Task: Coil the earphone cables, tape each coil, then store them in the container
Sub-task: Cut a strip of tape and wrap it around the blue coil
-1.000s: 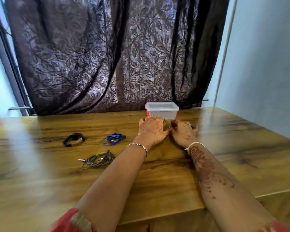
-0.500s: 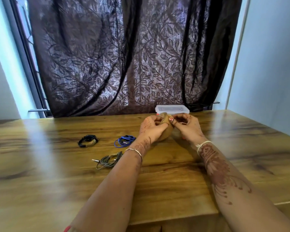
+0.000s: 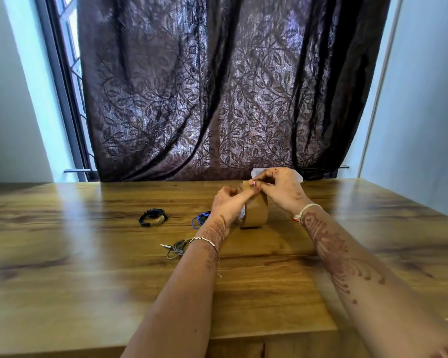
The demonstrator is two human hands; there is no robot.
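A roll of brown tape (image 3: 255,214) stands on edge above the wooden table (image 3: 88,267), gripped from the left by my left hand (image 3: 229,202). My right hand (image 3: 279,186) pinches the tape's loose end at the top of the roll. A black earphone coil (image 3: 151,217), with a brown band on it, lies to the left. A blue coil (image 3: 199,220) shows partly behind my left wrist. A grey cable (image 3: 175,248) with its jack sticking out lies nearer, partly hidden by my left forearm. The clear container (image 3: 256,172) sits behind my right hand, mostly hidden.
A dark leaf-patterned curtain (image 3: 217,99) hangs along the table's far edge. A pale wall (image 3: 424,112) rises on the right. The table's near edge (image 3: 269,334) runs under my forearms.
Both hands have lifted the tape roll off the table in front of the container and turned it on edge. My right hand has moved onto the tape's end.
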